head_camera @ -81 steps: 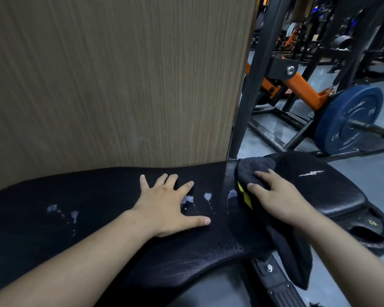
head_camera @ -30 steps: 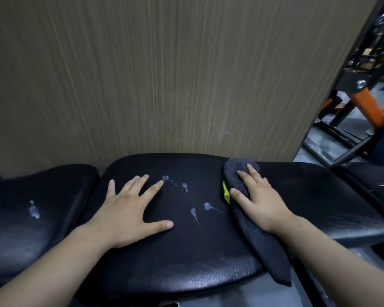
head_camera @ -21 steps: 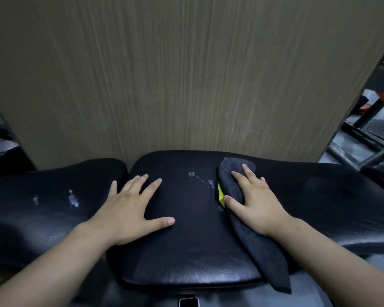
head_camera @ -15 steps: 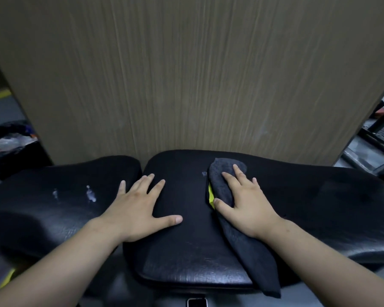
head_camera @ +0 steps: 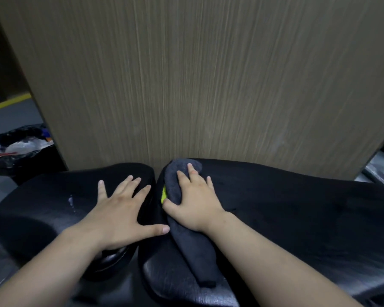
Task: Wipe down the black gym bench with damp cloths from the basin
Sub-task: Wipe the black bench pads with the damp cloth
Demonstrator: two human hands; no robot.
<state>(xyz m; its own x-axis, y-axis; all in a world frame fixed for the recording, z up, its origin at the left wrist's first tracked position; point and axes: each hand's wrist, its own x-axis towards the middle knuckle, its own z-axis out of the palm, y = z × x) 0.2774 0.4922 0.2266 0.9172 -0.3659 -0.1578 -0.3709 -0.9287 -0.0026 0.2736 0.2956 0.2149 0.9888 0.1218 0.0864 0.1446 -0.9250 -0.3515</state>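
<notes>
head view: left hand (head_camera: 118, 216) splayed flat on bench (head_camera: 297, 218); right hand (head_camera: 195, 204) flat, uncurled, pressing cloth (head_camera: 193, 255).

Dim indoor light; soft motion blur throughout; wide-angle bending at edges.

The dark cloth (head_camera: 194, 251), pressed flat under the right hand (head_camera: 195, 202), has been carried leftward along the black bench (head_camera: 308, 229) to the left edge of its long pad (head_camera: 264, 196), beside the gap between the pads. The white wet spots on that pad have been wiped off; one white streak (head_camera: 70, 200) is left on the left pad (head_camera: 38, 213), just beside the little finger of the left hand (head_camera: 120, 213), which has been shifted onto that pad with its thumb laid across the gap. The weight plate and orange frame have been lost from view, and a lined bin (head_camera: 16, 160) has been brought into view at far left.
</notes>
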